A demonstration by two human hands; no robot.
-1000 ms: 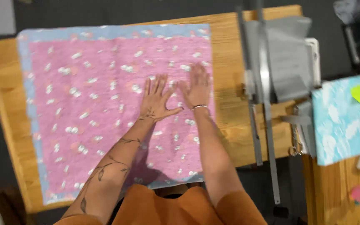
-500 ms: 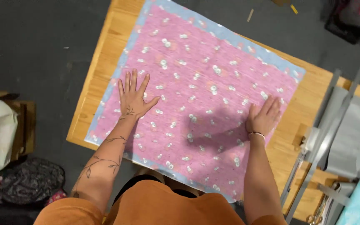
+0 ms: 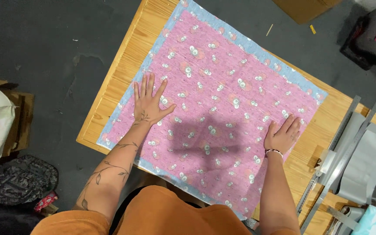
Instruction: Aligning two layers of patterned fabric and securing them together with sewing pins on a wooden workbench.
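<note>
Pink fabric (image 3: 223,109) — both hands flat, fingers spread; left (image 3: 149,104), right (image 3: 281,135).

Packages only
A brown cardboard box (image 3: 303,8) on the floor at the top edge; another brown carton (image 3: 20,119) far left.

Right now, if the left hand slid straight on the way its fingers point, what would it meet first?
More of the pink fabric under the left hand, then its blue border; nothing else seems to lie in that line.
</note>
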